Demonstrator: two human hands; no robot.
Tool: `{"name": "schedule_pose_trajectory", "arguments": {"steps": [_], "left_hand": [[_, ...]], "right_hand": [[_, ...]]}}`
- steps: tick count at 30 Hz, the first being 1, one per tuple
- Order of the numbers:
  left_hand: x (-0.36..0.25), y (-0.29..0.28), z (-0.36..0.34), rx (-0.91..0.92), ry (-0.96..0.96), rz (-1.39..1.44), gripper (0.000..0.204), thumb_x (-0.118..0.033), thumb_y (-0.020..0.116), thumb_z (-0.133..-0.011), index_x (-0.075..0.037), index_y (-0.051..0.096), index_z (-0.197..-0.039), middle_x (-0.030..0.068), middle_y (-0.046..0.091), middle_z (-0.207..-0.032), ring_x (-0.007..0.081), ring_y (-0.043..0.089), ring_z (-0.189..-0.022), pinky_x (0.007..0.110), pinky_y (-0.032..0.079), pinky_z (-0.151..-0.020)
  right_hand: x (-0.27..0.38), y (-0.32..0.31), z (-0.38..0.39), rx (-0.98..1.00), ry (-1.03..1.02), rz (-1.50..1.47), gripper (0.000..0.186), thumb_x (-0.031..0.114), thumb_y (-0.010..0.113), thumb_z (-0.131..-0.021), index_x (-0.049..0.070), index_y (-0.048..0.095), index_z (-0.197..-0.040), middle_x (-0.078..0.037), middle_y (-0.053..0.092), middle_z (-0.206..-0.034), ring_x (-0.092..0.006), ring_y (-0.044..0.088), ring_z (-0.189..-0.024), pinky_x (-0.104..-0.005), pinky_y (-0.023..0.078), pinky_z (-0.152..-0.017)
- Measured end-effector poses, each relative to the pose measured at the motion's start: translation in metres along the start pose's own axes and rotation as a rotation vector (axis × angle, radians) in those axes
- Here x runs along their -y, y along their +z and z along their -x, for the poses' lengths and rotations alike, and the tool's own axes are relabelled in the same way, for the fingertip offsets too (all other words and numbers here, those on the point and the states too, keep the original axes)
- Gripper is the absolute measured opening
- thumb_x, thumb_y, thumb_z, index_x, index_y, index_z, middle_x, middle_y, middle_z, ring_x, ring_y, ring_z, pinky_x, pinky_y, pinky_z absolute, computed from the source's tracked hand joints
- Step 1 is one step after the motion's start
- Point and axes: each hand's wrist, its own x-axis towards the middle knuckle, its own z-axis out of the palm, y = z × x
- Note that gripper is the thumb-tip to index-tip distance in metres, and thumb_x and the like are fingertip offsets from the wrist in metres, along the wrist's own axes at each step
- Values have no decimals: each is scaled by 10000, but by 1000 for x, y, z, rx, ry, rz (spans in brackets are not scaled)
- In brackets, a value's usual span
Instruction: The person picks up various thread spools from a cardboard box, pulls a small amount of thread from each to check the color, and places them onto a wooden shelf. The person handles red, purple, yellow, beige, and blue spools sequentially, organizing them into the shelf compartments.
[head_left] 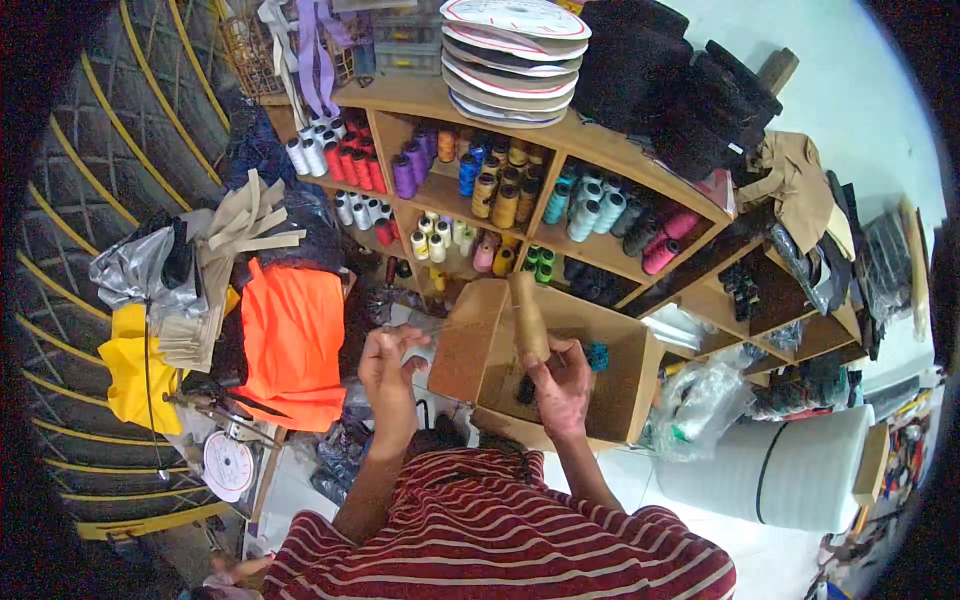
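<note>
My right hand (562,385) grips a tan cone of thread (529,318), held upright in front of a wooden shelf compartment (620,375). My left hand (388,368) is raised to the left of it, fingers curled around a small clear plastic wrap (422,330) near the compartment's wooden side panel (466,340). Both forearms come up from my red-and-white striped shirt (500,530).
A wooden shelf unit (560,215) holds several coloured thread spools. White tape reels (515,60) and black fabric rolls (680,80) sit on top. Orange cloth (290,340), yellow cloth (135,370) and a round scale dial (228,466) lie left. A white foam roll (780,465) stands right.
</note>
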Motion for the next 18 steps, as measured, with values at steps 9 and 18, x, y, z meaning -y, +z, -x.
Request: {"name": "schedule_pose_trajectory", "arguments": {"steps": [9, 18], "left_hand": [[-8, -22, -10, -37, 46, 263, 212, -310, 458, -1011, -118, 472, -923, -34, 375, -663, 71, 314, -561, 252, 324, -526], [42, -71, -19, -118, 187, -554, 144, -191, 506, -978, -68, 535, -908, -45, 386, -696, 39, 348, -622, 224, 294, -535]], "right_hand": [[8, -3, 2, -101, 14, -6, 280, 113, 751, -808, 40, 536, -971, -23, 584, -765, -84, 531, -676, -246, 433, -594], [-3, -22, 3, -117, -137, 390, 236, 8, 647, -839, 6, 543, -1052, -35, 570, -917, -98, 540, -836, -248, 456, -720]]}}
